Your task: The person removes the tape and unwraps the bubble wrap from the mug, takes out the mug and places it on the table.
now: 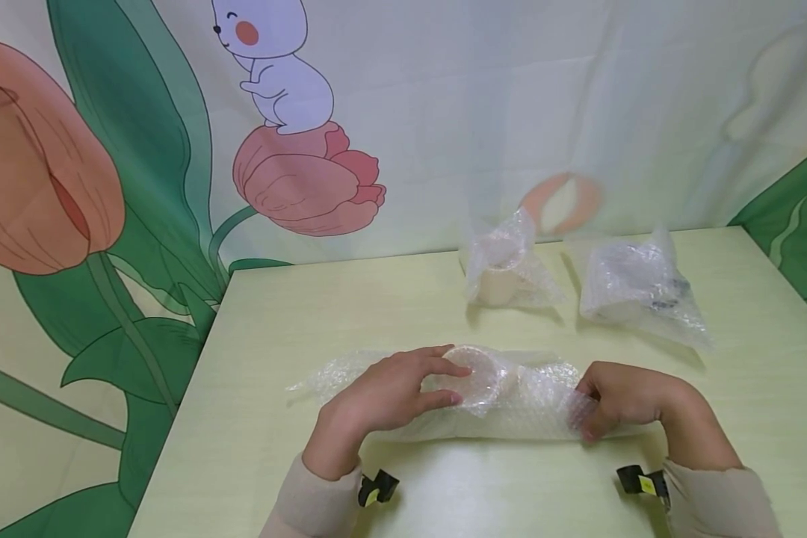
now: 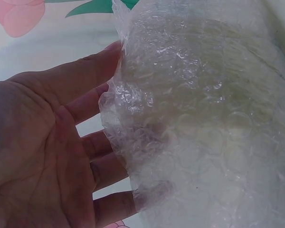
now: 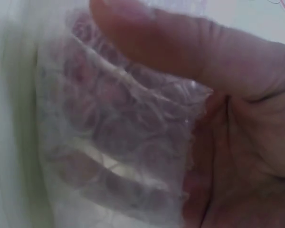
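1. Head view: The bubble wrap (image 1: 541, 400) lies lengthwise across the bench (image 1: 262, 321), and a round-rimmed piece (image 1: 480, 381), perhaps a cup, sits under film near the middle of the wrap. The left hand (image 1: 393, 385) rests on the wrap's left half beside that rim, its thumb and fingers well spread. The right hand (image 1: 628, 396) is at the wrap's right end, pinching it. Behind the wrap stand a smaller wrapped bundle (image 1: 501, 276) and, farther right, a larger wrapped bundle (image 1: 635, 288); both are well apart from it. If the right hand pulled hard while the left merely steadied, the piece could roll or slide out of line, leaving a loose layer.

2. Left wrist view: The palm faces the wrap, the thumb touches its crinkled edge, and the other fingertips pass behind the film. This looks like light support rather than a firm clasp, so the edge could spring away if the fingers shifted. What lies beneath the clouded layers cannot be made out.

3. Right wrist view: The thumb lies over the wrap's end with curled fingers showing blurrily through it, so only film is held. A narrow pinch like this might slip, or crease the film and burst bubbles, thinning the padding.
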`<state>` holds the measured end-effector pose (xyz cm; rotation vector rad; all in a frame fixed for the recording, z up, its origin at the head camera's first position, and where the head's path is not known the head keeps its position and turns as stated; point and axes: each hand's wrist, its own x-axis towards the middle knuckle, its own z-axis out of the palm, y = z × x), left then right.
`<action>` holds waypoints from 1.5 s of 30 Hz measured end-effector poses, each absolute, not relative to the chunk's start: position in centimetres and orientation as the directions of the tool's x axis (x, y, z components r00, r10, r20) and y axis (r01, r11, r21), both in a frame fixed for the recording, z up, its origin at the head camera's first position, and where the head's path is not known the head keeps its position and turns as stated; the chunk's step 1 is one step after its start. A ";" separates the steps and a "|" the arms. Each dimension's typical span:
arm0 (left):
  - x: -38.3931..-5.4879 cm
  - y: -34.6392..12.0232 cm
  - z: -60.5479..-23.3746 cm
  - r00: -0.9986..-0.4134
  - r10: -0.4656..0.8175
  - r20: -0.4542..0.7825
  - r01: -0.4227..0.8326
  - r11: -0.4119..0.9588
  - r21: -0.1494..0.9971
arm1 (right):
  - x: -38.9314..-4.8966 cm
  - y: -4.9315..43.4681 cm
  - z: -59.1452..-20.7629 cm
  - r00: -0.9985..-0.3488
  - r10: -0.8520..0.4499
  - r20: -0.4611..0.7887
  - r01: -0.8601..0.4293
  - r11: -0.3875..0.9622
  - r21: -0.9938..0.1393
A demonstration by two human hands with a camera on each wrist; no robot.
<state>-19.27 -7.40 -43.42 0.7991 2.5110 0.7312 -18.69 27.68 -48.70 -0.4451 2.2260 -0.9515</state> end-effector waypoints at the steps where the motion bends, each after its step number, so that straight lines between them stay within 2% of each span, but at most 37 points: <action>1: -19.3 -7.4 -43.4 -0.754 0.621 -0.213 0.410 0.699 0.586 | -18.7 27.7 -48.7 -0.723 -0.528 -0.446 -0.046 0.680 -0.731; 13: -19.3 -7.3 -43.3 -0.755 0.619 -0.217 0.407 0.702 0.584 | -18.7 28.3 -48.6 -0.743 -0.471 -0.476 0.017 0.697 -0.716; 29: -19.3 -7.4 -43.5 -0.754 0.622 -0.210 0.413 0.698 0.585 | -19.1 28.7 -49.4 -0.741 -0.459 -0.490 0.058 0.683 -0.728; 45: -19.3 -7.5 -43.5 -0.755 0.619 -0.217 0.407 0.702 0.584 | -19.4 29.0 -49.7 -0.709 -0.548 -0.444 0.024 0.610 -0.792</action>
